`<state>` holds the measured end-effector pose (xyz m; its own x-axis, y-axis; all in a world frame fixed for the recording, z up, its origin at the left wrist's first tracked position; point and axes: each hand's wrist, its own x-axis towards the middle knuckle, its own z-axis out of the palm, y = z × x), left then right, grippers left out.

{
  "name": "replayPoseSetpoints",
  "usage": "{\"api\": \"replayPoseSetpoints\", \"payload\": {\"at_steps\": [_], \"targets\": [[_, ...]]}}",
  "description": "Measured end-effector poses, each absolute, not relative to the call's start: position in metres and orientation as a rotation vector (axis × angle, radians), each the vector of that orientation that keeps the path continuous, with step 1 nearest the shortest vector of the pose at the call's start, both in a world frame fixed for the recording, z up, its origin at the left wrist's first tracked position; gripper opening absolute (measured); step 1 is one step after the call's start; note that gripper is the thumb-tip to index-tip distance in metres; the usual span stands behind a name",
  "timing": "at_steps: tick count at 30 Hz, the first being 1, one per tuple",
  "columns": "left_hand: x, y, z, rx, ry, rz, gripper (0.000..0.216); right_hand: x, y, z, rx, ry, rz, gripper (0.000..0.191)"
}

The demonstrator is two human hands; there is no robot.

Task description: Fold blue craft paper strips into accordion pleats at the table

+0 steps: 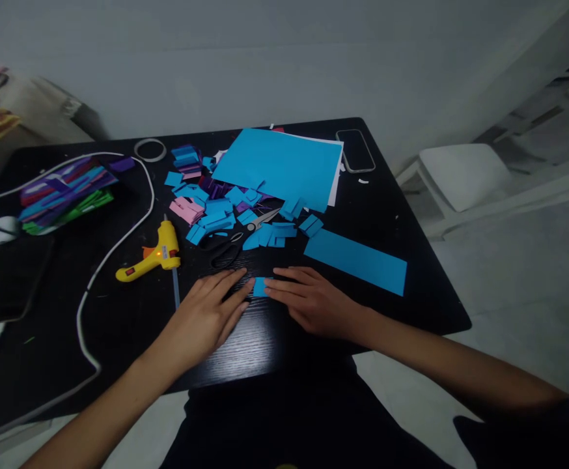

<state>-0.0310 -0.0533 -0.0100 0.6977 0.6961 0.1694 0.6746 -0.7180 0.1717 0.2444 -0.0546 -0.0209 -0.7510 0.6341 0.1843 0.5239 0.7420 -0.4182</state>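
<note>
A small blue piece of paper (pixel 260 287) lies flat on the black table (pixel 245 352) near its front edge. My right hand (pixel 311 299) rests from the right with its fingertips on that piece, fingers stretched out. From the left, my left hand (pixel 211 309) lies palm down with its fingers spread, one fingertip at the paper's left edge. Just beyond the hands are black-handled scissors (pixel 235 242), their blades among folded blue paper pieces (pixel 216 215). A long blue paper strip (pixel 357 260) lies beyond my right hand.
A yellow glue gun (pixel 160 252) with its light on lies left of the hands. A white cable (pixel 118 244) curves past it. Blue sheets (pixel 279 163), pink folded pieces (pixel 187 210), a tape roll (pixel 150 150), a phone (pixel 356 151) and colourful paper strips (pixel 67 195) lie farther back.
</note>
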Motion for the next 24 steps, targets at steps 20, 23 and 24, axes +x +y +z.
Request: {"api": "replayPoseSetpoints", "payload": {"at_steps": [20,23,24], "targets": [[-0.009,-0.027,-0.009,2.821,0.975,0.238,0.017,0.247,-0.055,-0.027,-0.882,-2.575,0.483,0.048],[-0.018,-0.021,0.004,2.65,1.029,0.449,0.013,0.247,-0.055,-0.026,-0.879,-2.582,0.488,0.047],[-0.021,-0.019,0.009,2.616,1.052,0.524,0.013,0.247,-0.055,-0.026,-0.881,-2.586,0.491,0.048]]}}
